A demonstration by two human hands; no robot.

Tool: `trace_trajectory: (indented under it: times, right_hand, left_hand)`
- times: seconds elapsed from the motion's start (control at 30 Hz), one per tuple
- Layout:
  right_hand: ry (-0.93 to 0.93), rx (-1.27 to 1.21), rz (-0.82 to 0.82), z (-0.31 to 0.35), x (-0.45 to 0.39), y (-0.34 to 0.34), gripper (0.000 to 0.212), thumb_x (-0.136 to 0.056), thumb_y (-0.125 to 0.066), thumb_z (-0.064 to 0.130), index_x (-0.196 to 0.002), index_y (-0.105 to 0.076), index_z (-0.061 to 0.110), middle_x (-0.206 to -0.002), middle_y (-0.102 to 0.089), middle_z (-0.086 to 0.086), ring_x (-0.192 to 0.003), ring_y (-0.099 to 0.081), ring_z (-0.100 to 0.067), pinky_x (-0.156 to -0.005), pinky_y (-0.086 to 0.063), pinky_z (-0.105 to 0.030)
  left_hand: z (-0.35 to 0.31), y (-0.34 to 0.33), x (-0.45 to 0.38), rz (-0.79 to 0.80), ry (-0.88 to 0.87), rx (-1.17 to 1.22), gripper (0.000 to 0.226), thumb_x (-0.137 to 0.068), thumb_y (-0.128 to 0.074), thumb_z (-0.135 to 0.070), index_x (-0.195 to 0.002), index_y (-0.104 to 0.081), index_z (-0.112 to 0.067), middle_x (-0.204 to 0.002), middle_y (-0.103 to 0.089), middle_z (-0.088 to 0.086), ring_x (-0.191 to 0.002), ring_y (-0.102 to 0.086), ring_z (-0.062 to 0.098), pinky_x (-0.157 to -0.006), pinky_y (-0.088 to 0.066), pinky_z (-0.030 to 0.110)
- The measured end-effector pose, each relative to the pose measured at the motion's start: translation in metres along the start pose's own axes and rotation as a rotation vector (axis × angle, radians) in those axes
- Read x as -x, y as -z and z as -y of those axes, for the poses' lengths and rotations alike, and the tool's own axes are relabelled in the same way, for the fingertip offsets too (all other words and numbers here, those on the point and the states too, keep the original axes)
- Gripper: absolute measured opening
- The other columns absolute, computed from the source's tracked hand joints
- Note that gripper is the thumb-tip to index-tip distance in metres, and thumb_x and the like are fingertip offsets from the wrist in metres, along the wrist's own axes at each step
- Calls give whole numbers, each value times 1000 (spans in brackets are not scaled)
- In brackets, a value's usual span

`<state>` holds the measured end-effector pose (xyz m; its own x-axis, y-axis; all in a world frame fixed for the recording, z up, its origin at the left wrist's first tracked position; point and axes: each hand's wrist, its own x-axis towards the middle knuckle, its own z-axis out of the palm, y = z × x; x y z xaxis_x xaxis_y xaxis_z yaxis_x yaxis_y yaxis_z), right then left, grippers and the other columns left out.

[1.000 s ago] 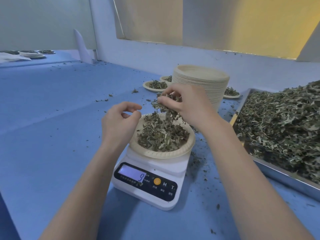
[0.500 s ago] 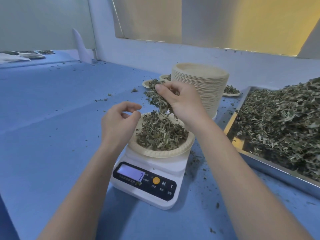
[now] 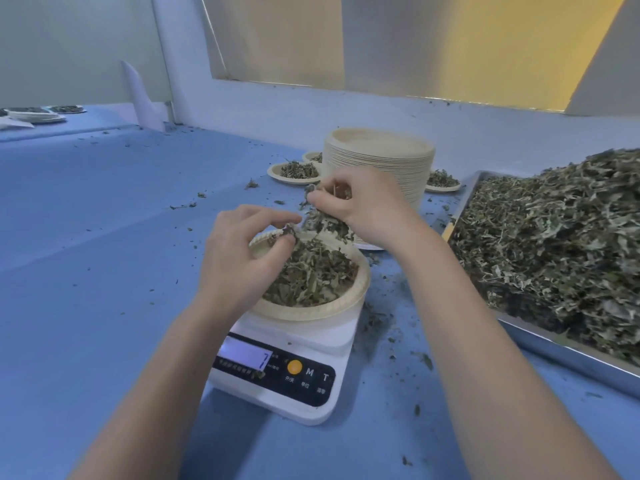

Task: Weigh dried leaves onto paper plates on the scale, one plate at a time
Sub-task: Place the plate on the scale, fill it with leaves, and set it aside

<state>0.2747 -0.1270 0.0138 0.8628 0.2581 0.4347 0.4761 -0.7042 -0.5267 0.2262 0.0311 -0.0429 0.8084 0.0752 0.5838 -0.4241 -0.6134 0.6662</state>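
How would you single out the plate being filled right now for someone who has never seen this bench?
Start at the white scale near the front of the blue table. The paper plate sits on its platform, heaped with dried leaves, both hands above it. Unlike the filled plates by the tall empty stack, it alone rests on the scale.

We see a blue worktop (image 3: pixel 104 271) flecked with dark green crumbs. The scale (image 3: pixel 304 344) is white, with a black panel, a pale lilac display and an orange button. Its paper plate (image 3: pixel 325 306) is cream with a ribbed rim, holding grey-green dried leaves (image 3: pixel 311 271). The plate stack (image 3: pixel 381 157) is cream; the tray (image 3: pixel 568 351) is silver.
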Motion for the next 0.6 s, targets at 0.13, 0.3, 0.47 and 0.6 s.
trace_trajectory:
  times: [0.13,0.3,0.47,0.6]
  right_hand:
    - [-58,85,57,-16,7,31,21,-91,-61,32,-78,-68,17,-59,-50,11,-52,-41,-5,-45,-31,-12]
    - [-144,187,34,-43,24,75,23,-91,-61,35,-82,-67,15,-72,-55,2,-59,-42,-5,-49,-34,-8]
    - [-311,186,-20,-87,54,115,20,-85,-66,41,-86,-71,21,-80,-57,11,-66,-47,0,-51,-34,-13]
    - [-438,167,225,-102,67,121,17,-88,-60,47,-97,-70,37,-108,-66,6,-83,-56,-7,-69,-44,-26]
  left_hand:
    - [-26,-16,-9,43,-139,-149,24,-86,-54,-29,-102,-72,-28,-99,-64,-5,-103,-49,22,-93,-34,35]
    - [-83,-60,-29,215,-280,-295,28,-90,-46,-26,-103,-68,-16,-103,-66,2,-104,-52,30,-90,-38,43]
    - [-118,-110,-26,382,-251,-197,24,-90,-49,-19,-106,-67,-23,-104,-67,2,-104,-55,28,-91,-41,40]
    - [-120,-135,-18,559,-239,-296,28,-92,-46,-19,-100,-68,-33,-101,-63,-6,-107,-52,24,-91,-35,34]
